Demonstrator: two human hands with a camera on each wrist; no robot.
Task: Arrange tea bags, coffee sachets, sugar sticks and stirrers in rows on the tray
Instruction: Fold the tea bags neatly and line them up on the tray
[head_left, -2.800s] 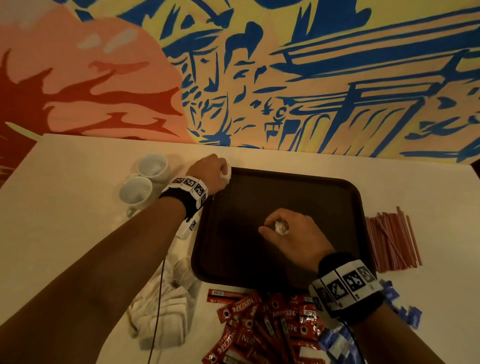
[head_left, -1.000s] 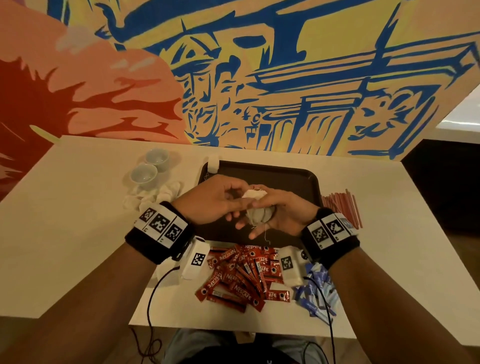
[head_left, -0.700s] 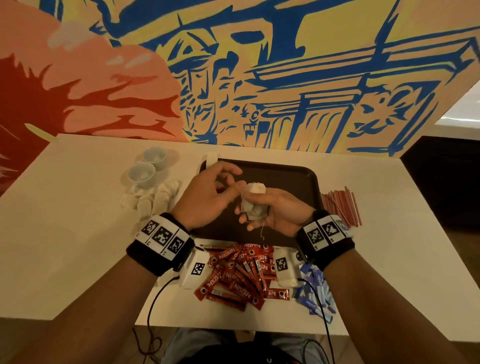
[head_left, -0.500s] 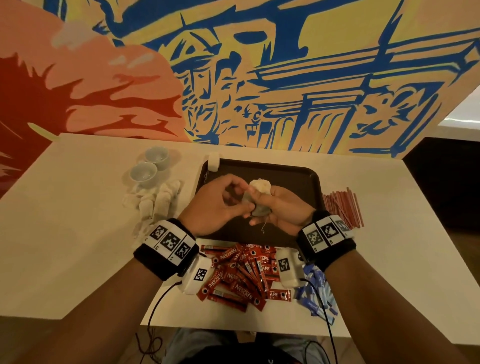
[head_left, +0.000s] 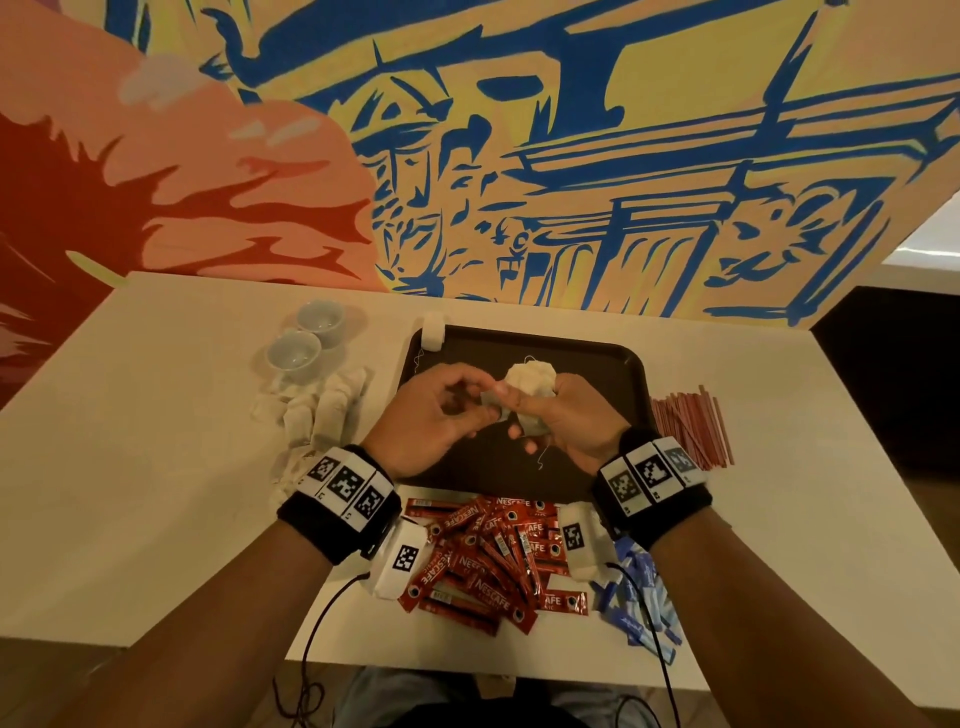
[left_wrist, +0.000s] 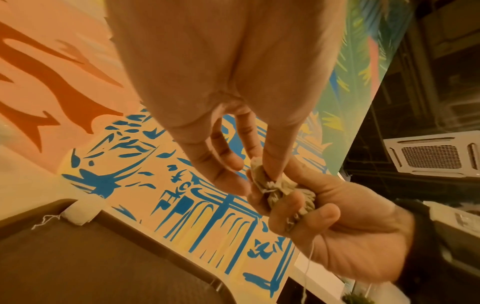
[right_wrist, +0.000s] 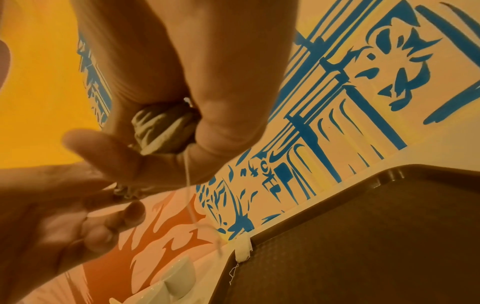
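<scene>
The white table (head_left: 156, 467) stands against a wall with a big mural (head_left: 571, 156) in blue, yellow, orange and red. On the table lies a dark brown tray (head_left: 613, 374), and one tea bag (head_left: 434, 332) rests over its far left corner with the thread hanging onto the tray. Left of the tray there are two small white cups (head_left: 306, 338) and a loose heap of tea bags (head_left: 322, 410). The red coffee sachets (head_left: 488, 561) lie in a pile at the near edge, the blue sugar sticks (head_left: 639, 597) beside them on the right, and the red stirrers (head_left: 691, 426) just right of the tray. Above the tray, the right hand (head_left: 571, 426) is curled around a bunch of tea bags (head_left: 530, 384), and the left hand (head_left: 431, 415) pinches one bag of this bunch with thumb and finger. The left wrist view shows the pinch closely (left_wrist: 262, 170), and also an air conditioner unit (left_wrist: 431, 154) in a dark part of the room. The right wrist view shows the bunch from below (right_wrist: 161, 127) with a thin thread (right_wrist: 189, 185) hanging from it.
</scene>
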